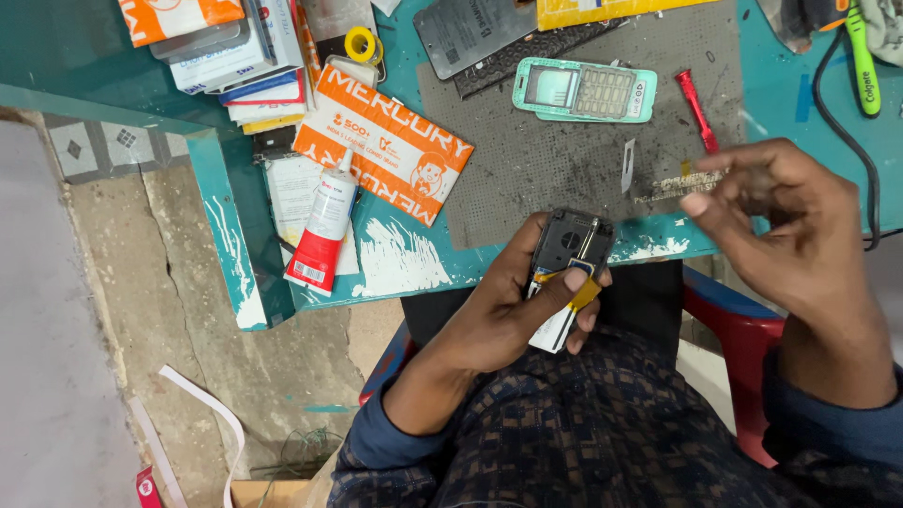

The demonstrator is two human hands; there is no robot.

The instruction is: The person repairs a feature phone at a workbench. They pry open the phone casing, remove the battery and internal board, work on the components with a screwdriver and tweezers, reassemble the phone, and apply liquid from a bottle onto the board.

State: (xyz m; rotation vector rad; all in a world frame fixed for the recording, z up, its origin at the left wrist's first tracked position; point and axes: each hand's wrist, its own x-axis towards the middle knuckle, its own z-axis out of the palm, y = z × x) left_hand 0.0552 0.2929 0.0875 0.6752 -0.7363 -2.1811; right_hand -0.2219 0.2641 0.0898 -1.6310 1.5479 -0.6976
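My left hand (513,306) grips a small opened mobile phone (567,246) with its dark back exposed, thumb pressing a yellow strip on it, over my lap at the table's front edge. My right hand (785,230) hovers to the right of the phone, above the table edge, fingers loosely curled with fingertips pinched together; whether they hold anything small I cannot tell. On the grey work mat (564,169) behind lie a mint-green phone front cover (585,91), a red screwdriver (697,110) and a small metal blade (627,166).
A white-and-red glue tube (324,223) and an orange packet (386,141) lie on the teal table (226,216) at left, with stacked boxes (235,52) and a yellow tape roll (360,43) behind. A green toothbrush (863,61) and black cable (842,132) sit at right. A red stool (729,329) is beneath me.
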